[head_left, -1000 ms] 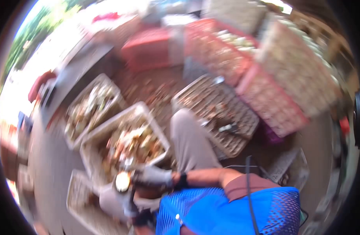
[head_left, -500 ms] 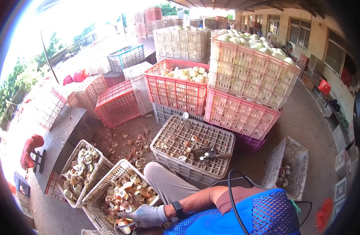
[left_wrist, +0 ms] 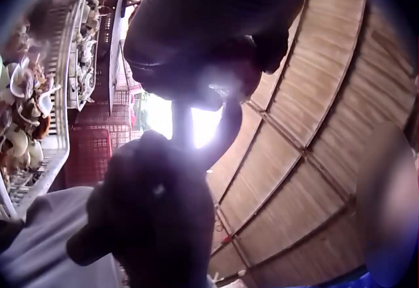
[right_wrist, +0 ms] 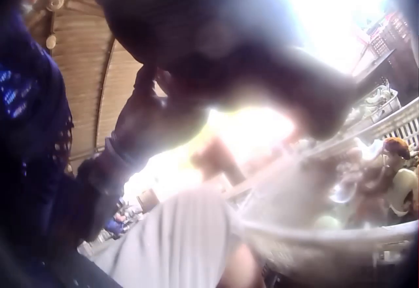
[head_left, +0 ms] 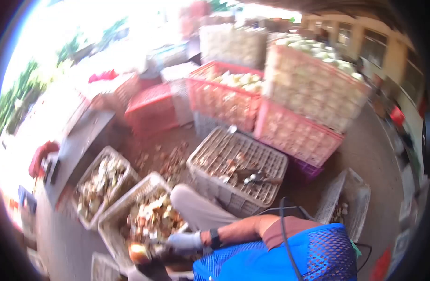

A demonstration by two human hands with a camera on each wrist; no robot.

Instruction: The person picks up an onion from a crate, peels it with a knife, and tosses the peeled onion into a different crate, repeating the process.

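Two hands work close together at the lower left: the right hand (head_left: 184, 240), pale-gloved, and the left hand (left_wrist: 203, 33), dark against glare. I judge the step in hand to be handwork on one rounded bulb (head_left: 139, 253), located beside the right hand at the near edge of a pale crate (head_left: 147, 185) of peelings (head_left: 155, 216). Blur and backlight prevent me from telling how either hand's fingers are set. By my judgement, the next move calls for a steady hold clear of the rim. Surface: an upturned crate (head_left: 216, 183) bears scraps and a tool (head_left: 255, 178); more scraps litter the floor (head_left: 353, 152). Room: filled crates (head_left: 313, 86) stand stacked beneath a ribbed roof (left_wrist: 327, 52), a windowed wall (head_left: 355, 40) beyond.
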